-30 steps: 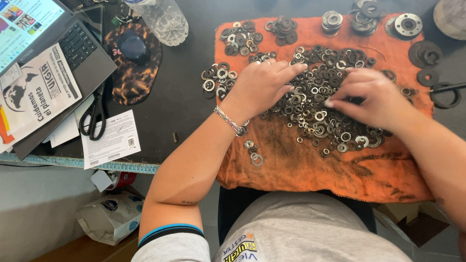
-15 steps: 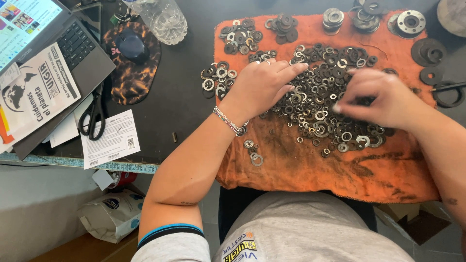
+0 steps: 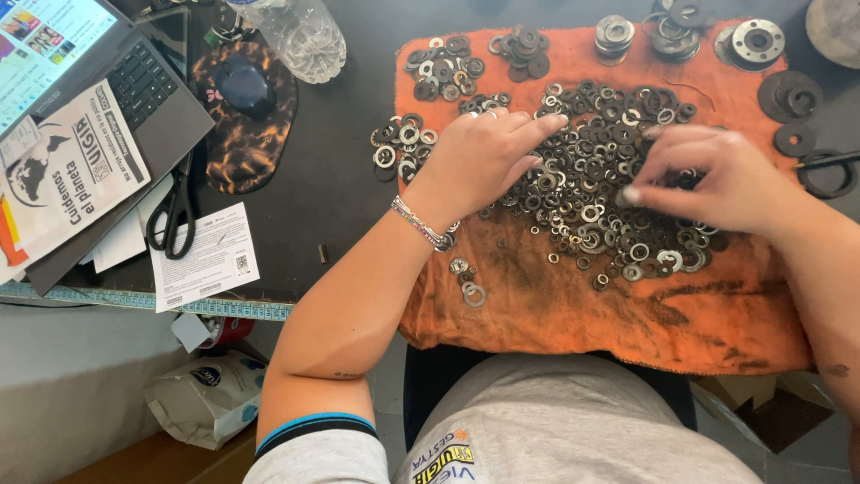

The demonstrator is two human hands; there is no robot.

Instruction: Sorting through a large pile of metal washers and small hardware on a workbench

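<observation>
Orange, grease-stained cloth [image 3: 573, 314] carries a heap of flat metal washers [image 3: 600, 193] — round, holed, dull. Left hand [image 3: 479, 157] lies loosely spread on the heap; right hand [image 3: 717, 175] pinches washers at its fingertips [image 3: 630, 194].

I wear a grey T-shirt [image 3: 573, 421] with a blue and black band at the sleeve hem and a printed logo on the front. A beaded bracelet [image 3: 419, 221] circles my left wrist, and rings [image 3: 481, 114] sit on my left hand [image 3: 484, 157].
</observation>
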